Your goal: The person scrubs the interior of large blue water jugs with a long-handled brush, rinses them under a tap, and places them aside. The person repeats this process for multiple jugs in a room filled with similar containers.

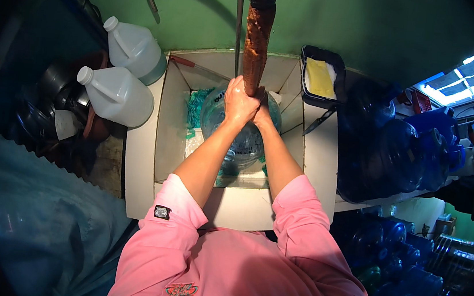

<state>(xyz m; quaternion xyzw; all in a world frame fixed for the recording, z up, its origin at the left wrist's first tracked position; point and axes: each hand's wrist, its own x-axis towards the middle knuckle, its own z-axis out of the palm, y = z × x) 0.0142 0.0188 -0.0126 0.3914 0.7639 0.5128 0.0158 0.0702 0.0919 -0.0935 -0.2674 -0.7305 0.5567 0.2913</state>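
A thick, mottled brown pole [258,40] rises toward the top of the view. Around its lower end both of my hands are closed, my left hand [240,99] in front and my right hand [262,110] partly behind it. Directly under them a large clear, bluish water jug [243,146] sits in a white tiled basin [174,115]. My hands and forearms hide the jug's mouth, so I cannot tell whether the pole goes inside. Green netting [198,108] lies in the basin, left of the jug.
Two whitish plastic jugs [116,96] stand on the basin's left ledge. At the back right corner is a black tub [321,79] with a yellow cloth or sponge [320,78]. A curved grey pipe [239,15] hangs behind. Several blue water jugs [395,153] crowd the right.
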